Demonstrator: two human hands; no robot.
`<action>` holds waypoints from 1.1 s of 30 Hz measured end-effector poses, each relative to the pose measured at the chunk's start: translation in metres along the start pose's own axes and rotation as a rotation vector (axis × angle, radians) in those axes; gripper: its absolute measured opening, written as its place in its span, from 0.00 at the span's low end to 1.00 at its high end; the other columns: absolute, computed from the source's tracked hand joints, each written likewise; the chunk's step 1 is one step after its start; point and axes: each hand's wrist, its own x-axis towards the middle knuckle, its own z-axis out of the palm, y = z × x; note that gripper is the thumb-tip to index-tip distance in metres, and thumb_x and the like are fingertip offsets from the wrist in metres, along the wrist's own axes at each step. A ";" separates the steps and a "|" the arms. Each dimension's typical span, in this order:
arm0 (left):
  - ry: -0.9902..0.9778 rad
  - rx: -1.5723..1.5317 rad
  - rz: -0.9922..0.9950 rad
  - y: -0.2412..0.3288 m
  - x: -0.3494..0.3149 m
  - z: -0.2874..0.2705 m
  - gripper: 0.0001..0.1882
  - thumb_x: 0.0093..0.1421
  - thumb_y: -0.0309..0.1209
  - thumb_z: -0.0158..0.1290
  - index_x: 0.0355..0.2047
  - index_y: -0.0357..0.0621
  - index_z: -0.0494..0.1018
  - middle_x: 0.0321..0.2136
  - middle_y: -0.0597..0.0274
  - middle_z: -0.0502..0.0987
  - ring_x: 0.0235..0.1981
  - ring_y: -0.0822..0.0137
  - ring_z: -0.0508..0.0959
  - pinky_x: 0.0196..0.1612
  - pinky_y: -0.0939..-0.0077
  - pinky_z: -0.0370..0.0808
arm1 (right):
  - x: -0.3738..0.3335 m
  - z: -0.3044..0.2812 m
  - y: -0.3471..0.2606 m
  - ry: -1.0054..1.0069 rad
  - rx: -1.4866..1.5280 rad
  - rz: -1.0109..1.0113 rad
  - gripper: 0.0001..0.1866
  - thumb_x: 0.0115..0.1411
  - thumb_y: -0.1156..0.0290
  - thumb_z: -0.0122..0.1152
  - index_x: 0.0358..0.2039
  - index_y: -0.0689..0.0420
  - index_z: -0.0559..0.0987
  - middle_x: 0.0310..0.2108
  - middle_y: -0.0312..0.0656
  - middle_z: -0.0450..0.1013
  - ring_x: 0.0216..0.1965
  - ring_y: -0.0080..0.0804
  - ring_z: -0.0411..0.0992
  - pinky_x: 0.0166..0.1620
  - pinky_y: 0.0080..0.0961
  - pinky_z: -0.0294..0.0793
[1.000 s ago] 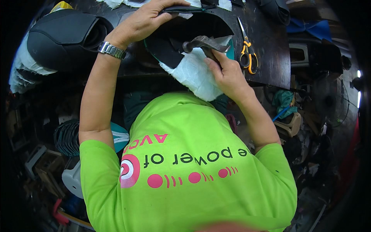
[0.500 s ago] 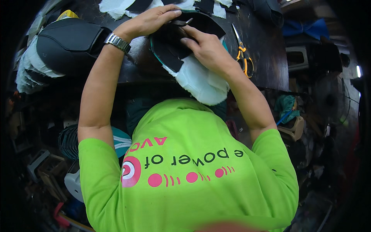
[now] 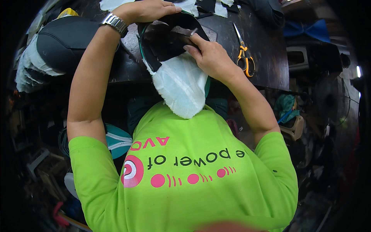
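Note:
A shoe upper (image 3: 181, 83), black inside toward the far end, with white fuzzy lining at the near end and a teal edge, hangs over the table's near edge against my shirt. Along its far rim lies my left hand (image 3: 152, 10), a metal watch on the wrist, fingers closed over the edge. Inside the opening my right hand (image 3: 208, 54) pinches a flat, dark metal tool (image 3: 181, 31); its exact kind is unclear. The tool's far end points left, over the black inner surface. Scissors (image 3: 244, 56) with orange and black handles lie to the right of this hand.
A stack of black uppers (image 3: 62, 42) with white lining sits at the table's left. White and black fabric scraps (image 3: 208, 7) lie at the back. Teal pieces (image 3: 116, 140) are below the left arm. A beige plastic stool (image 3: 293, 128) and a fan (image 3: 330, 96) stand at right.
The upper has shifted left and turned, so more of its white lining and inside shows. My left hand has moved left and farther off; the tool has moved slightly nearer with my right hand.

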 end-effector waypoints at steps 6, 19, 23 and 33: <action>-0.159 0.288 -0.040 0.026 0.007 -0.011 0.31 0.74 0.54 0.36 0.58 0.44 0.76 0.54 0.41 0.79 0.56 0.40 0.77 0.61 0.51 0.72 | -0.032 -0.008 0.015 0.153 0.257 -0.159 0.18 0.69 0.60 0.59 0.57 0.49 0.76 0.31 0.57 0.78 0.35 0.61 0.78 0.39 0.48 0.77; -0.300 0.560 -0.032 0.058 0.058 0.002 0.31 0.74 0.50 0.34 0.55 0.39 0.78 0.55 0.43 0.79 0.59 0.46 0.77 0.63 0.52 0.69 | -0.035 0.016 0.044 0.119 0.080 0.003 0.18 0.70 0.57 0.55 0.57 0.48 0.74 0.31 0.58 0.79 0.37 0.65 0.77 0.41 0.56 0.76; -0.334 0.588 -0.130 0.059 0.071 0.007 0.30 0.75 0.48 0.34 0.55 0.39 0.78 0.54 0.44 0.80 0.57 0.46 0.78 0.62 0.52 0.70 | -0.003 0.017 0.043 0.233 -0.031 -0.046 0.17 0.71 0.55 0.53 0.55 0.48 0.72 0.31 0.58 0.79 0.36 0.65 0.78 0.41 0.58 0.76; -0.172 0.460 0.077 0.024 0.051 0.014 0.21 0.72 0.36 0.38 0.53 0.41 0.77 0.43 0.43 0.82 0.48 0.45 0.82 0.51 0.53 0.78 | -0.055 0.020 0.057 0.261 0.100 0.167 0.22 0.70 0.60 0.56 0.62 0.48 0.70 0.31 0.57 0.79 0.36 0.61 0.79 0.39 0.53 0.76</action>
